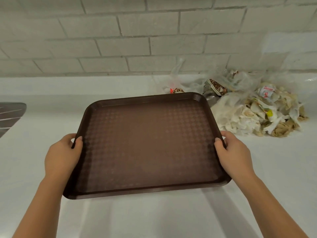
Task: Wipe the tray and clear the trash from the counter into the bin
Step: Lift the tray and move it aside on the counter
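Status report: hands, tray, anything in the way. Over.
Holding tray: left hand, right hand grip its sides. Nothing on it. Ahead, trash pile on counter by far right corner.

left hand (63, 152) gripping, right hand (233, 152) gripping

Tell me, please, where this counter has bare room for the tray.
The counter is bare left of the tray, between the dark object at the left edge and the tiled wall, and along the near edge. The right rear is crowded: the trash pile lies by the tray's far corner.
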Motion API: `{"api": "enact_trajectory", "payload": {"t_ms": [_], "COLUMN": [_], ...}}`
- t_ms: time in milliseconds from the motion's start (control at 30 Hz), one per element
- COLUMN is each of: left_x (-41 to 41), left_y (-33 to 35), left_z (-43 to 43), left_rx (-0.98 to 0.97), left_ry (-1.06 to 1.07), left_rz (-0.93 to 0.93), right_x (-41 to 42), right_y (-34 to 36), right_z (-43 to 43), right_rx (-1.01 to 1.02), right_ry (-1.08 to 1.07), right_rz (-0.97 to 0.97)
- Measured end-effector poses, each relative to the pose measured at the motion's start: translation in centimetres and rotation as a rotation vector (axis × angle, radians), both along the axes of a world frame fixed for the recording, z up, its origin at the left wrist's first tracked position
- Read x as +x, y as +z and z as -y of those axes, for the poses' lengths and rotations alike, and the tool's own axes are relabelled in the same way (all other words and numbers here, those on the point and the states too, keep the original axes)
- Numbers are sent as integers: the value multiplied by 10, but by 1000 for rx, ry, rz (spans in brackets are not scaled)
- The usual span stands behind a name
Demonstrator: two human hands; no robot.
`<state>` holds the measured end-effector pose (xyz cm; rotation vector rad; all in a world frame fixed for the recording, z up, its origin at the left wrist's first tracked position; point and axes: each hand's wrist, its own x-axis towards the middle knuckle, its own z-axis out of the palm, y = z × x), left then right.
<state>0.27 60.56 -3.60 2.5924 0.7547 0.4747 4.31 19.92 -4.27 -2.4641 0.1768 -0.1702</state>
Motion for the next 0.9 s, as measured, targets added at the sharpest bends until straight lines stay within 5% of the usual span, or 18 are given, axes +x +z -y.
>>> {"api": "enact_trajectory", "payload": {"t_ms": [533,900], "left_x": [55,111], "left_y": [-37,-56], "left_z": [-207,-263], "left_rx": [-15,15], "left_ry": [-61,-120], "left_rz": [-77,-114], "right_x": [22,76], "right_y": [-54,-66], "right_z": [-213,-269], "right_rx": [-221,-365], "right_ry": [-56,-79], "right_rz": [-46,-54]}}
